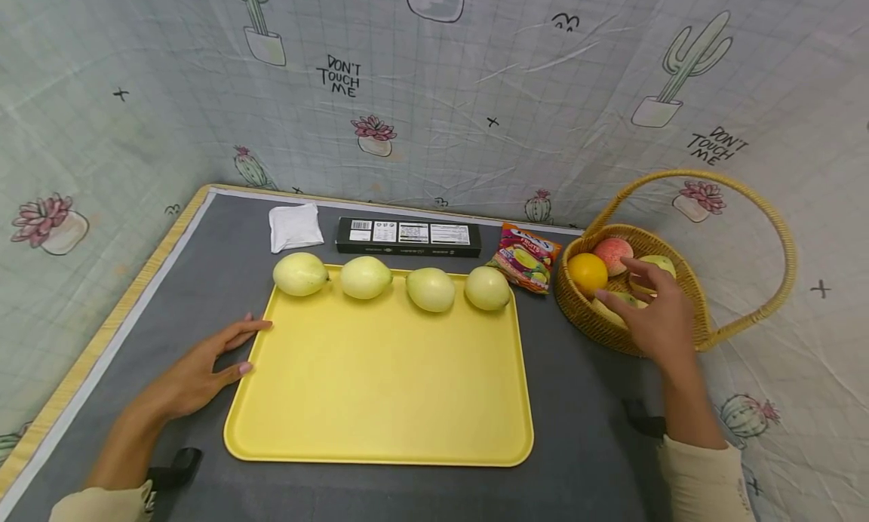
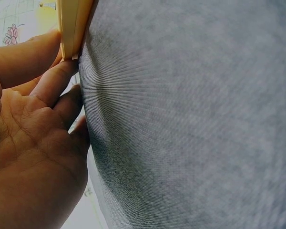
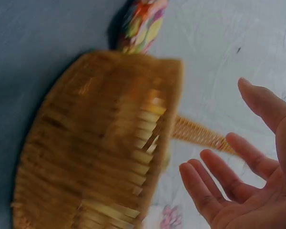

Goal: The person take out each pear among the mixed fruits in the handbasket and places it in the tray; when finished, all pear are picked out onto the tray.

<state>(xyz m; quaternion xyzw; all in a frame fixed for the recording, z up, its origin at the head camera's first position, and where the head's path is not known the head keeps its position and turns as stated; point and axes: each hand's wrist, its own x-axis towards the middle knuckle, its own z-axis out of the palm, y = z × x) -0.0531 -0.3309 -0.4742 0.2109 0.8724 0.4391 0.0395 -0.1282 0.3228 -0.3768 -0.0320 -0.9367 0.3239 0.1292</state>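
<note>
My left hand (image 1: 193, 375) is at the left side of the yellow tray (image 1: 380, 379), its fingertips against the rim. In the left wrist view, the thumb and fingertips meet the tray's edge (image 2: 71, 33), the fingers fairly extended. My right hand (image 1: 655, 311) hovers over the wicker basket (image 1: 577, 314), thumb and fingers spread with nothing between them. Inside the basket lie an orange (image 1: 587, 273), a peach (image 1: 613, 255) and pale green-yellow fruit (image 1: 658, 265), partly hidden by the hand. Several pale green fruits (image 1: 365, 277) line the tray's far edge.
Behind the tray lie a white packet (image 1: 295, 227) and a long black box (image 1: 409, 237). A colourful snack bag (image 1: 525, 258) sits between tray and basket. The basket's tall handle (image 1: 781, 235) arches to the right. Patterned cloth walls enclose the grey table (image 1: 570, 401).
</note>
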